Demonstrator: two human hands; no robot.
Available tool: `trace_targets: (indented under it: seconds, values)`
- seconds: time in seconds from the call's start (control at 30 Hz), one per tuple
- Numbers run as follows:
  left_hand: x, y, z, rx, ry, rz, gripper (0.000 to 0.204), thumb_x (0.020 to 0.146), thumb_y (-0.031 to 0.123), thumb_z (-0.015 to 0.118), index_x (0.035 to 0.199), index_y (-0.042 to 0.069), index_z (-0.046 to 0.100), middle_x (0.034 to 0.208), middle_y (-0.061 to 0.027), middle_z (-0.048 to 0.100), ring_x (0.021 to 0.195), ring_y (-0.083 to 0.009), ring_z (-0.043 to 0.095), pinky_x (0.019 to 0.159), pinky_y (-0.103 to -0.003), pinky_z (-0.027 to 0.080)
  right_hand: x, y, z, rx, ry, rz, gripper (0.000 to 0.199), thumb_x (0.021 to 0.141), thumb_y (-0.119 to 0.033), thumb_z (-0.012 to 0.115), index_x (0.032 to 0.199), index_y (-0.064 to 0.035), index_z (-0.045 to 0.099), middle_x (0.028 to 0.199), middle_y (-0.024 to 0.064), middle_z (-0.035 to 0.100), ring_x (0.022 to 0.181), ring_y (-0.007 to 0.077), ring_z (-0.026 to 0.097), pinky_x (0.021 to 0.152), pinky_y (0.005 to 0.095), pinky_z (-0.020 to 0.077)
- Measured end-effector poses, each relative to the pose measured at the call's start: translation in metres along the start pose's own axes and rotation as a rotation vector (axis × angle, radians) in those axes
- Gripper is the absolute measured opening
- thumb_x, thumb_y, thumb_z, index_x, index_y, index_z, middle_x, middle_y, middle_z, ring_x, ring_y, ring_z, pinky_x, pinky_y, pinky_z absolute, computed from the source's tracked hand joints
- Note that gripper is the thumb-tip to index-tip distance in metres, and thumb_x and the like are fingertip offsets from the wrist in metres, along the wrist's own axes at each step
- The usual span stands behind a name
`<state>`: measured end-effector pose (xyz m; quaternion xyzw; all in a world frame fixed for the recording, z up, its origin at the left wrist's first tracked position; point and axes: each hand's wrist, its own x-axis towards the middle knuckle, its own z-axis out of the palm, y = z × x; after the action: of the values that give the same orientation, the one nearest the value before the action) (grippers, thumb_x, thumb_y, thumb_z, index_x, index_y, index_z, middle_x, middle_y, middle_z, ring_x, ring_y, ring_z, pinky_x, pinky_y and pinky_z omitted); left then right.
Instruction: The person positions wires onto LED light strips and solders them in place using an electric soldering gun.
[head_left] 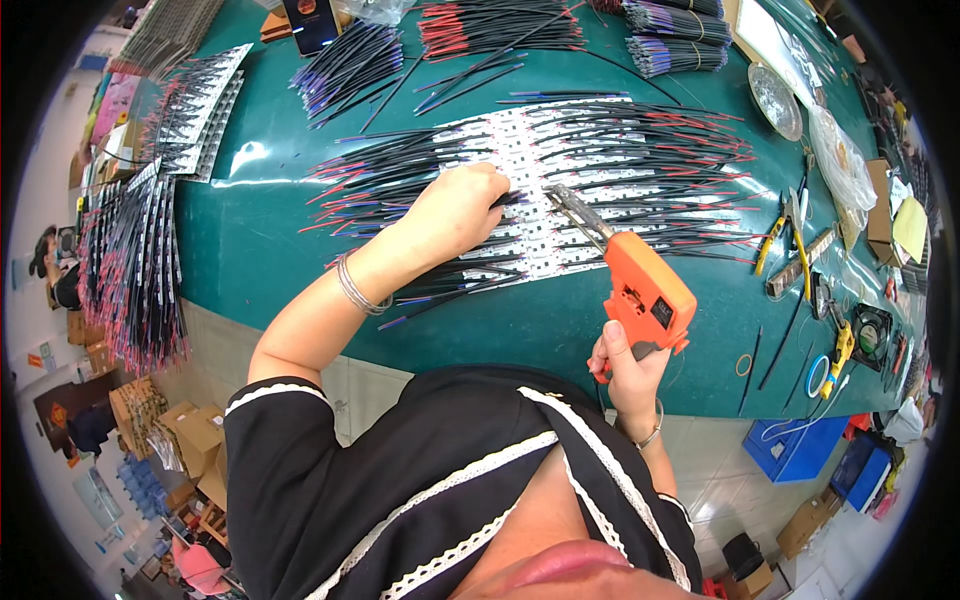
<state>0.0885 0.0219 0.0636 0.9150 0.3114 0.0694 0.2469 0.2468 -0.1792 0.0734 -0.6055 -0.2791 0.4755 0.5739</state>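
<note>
The left hand (462, 205) rests knuckles-up on a row of white strips (560, 190) that lie side by side in the middle of the green table (270, 240), its fingers curled down onto the strips and the black wires (400, 175) soldered to them; whether it pinches a wire cannot be told, since the fingertips are hidden under the hand. A few thin silver bangles (358, 288) sit on that wrist. The right hand (628, 368), near the table's near edge, grips the handle of an orange soldering gun (645, 290), fingers wrapped tight around it, and the gun's metal tip (572, 205) reaches up and left to the strips just right of the left hand. Black and red wires (690, 165) fan out from the strips to both sides. At the far edge lie bundles of loose wires (350, 65), some with red ends. To the right are yellow-handled pliers (780, 235), a small round metal dish (775, 100) and a little black fan (872, 335). At the far left, more wired strips (135, 265) hang over the table's left end.
</note>
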Motion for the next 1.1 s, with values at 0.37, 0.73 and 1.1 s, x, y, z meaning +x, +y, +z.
trace_targets:
  seconds: [0.37,0.73,1.1]
  values:
    - [-0.052,-0.011,-0.072,-0.745,0.767,-0.183,0.02,0.091,0.019,0.045,0.084,0.002,0.055,0.062,0.0001,0.052,0.053,-0.0038,0.044,0.048,-0.018,0.036,0.026,-0.024,-0.014,0.057,0.121,-0.22,0.029,0.085,-0.012,0.048,0.059,-0.0024,0.043,0.047,0.0044,0.043,0.037,0.0112,0.041,0.035,0.0227,0.0319]
    - [-0.122,-0.074,-0.022,-0.332,1.333,-0.586,0.02,0.084,0.016,0.056,0.094,0.0,0.052,0.077,-0.007,0.058,0.07,-0.0107,0.053,0.064,-0.025,0.044,0.05,-0.072,-0.058,0.105,0.196,-0.033,0.018,0.084,-0.028,0.056,0.073,-0.018,0.046,0.05,-0.0029,0.044,0.043,0.0108,0.043,0.042,0.0249,0.0376]
    - [-0.071,-0.036,-0.075,-0.279,1.184,-0.28,0.012,0.087,0.01,0.043,0.093,0.0,0.045,0.068,-0.0152,0.054,0.068,-0.0346,0.055,0.06,-0.039,0.042,0.077,-0.067,-0.049,0.194,0.27,-0.235,0.017,0.083,-0.022,0.055,0.079,-0.007,0.048,0.052,0.0019,0.045,0.037,0.0126,0.041,0.032,0.0232,0.0335]
